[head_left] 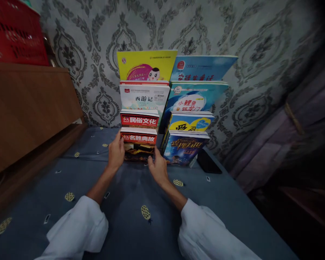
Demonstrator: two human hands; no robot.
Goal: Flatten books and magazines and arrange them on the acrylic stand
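Observation:
Books stand upright in two columns of stepped rows. At the front of the left column is a book with a red title band and a dark picture (pixel 139 148). My left hand (pixel 116 151) is closed along its left edge. On the opposite side my right hand (pixel 159 167) grips the lower right edge, thumb toward the front cover. Right behind stands another red-banded book (pixel 141 121), then a pale book (pixel 143 96) and a tall yellow book (pixel 151 61). In the right column, a dark blue book (pixel 182 148) is foremost, close to my right hand.
Behind the blue book come a yellow-and-blue book (pixel 189 123), a teal book (pixel 197 95) and a taller blue book (pixel 206 66). A black flat object (pixel 209 162) lies to their right. Left is a wooden cabinet (pixel 29 108) bearing a red basket (pixel 16 36). Patterned wall behind; curtain (pixel 271 133) right.

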